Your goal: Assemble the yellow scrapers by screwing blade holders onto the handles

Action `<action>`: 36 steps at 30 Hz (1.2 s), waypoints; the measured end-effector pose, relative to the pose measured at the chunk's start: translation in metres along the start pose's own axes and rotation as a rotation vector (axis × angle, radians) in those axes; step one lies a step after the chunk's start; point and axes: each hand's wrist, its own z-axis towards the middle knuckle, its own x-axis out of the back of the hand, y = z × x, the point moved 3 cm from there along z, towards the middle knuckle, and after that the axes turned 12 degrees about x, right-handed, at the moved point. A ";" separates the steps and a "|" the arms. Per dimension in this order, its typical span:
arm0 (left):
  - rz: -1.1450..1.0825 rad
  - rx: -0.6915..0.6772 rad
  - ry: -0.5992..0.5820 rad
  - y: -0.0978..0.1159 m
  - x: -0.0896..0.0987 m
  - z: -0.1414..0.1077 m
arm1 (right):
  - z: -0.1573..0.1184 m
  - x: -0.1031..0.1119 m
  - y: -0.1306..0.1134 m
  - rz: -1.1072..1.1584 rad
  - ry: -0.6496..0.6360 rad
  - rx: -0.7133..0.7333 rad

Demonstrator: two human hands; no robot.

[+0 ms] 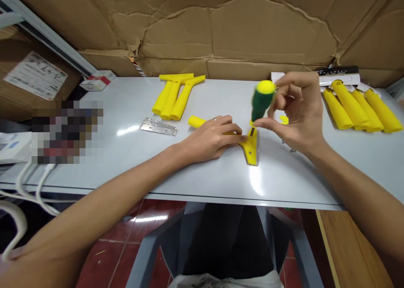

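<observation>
Under my left hand [217,136] lies a yellow scraper [251,150] with a wide head and a thin clear or metal edge along its right side. My left fingers wrap over its handle and press it to the table. In my right hand [299,107] is a screwdriver [262,102] with a green and yellow handle, held upright between thumb and fingers. Its shaft points down at the scraper's head, where the tip meets the yellow plastic. Small screws [293,150] lie on the table below my right hand.
Several yellow scraper handles [176,96] lie at the back, left of centre. Thin metal plates [158,126] rest in front of them. More yellow handles [362,107] lie at right beside a black and white box [339,76]. Cardboard [221,31] stands behind; white cables [41,187] hang at left.
</observation>
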 end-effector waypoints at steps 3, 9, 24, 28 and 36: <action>-0.020 -0.029 0.013 0.001 0.000 0.000 | -0.009 -0.011 0.010 -0.065 -0.066 0.037; -0.010 -0.043 0.042 0.001 -0.002 0.000 | -0.012 -0.029 0.015 -0.175 -0.273 -0.042; -0.016 -0.011 -0.027 -0.002 -0.004 0.000 | 0.032 -0.035 0.057 -0.523 -0.550 -0.359; -0.017 -0.003 -0.034 -0.001 -0.003 0.000 | 0.048 -0.021 0.069 -0.175 -0.455 -0.540; -0.034 -0.020 -0.057 0.000 0.003 0.000 | 0.016 0.024 0.018 0.172 0.059 -0.237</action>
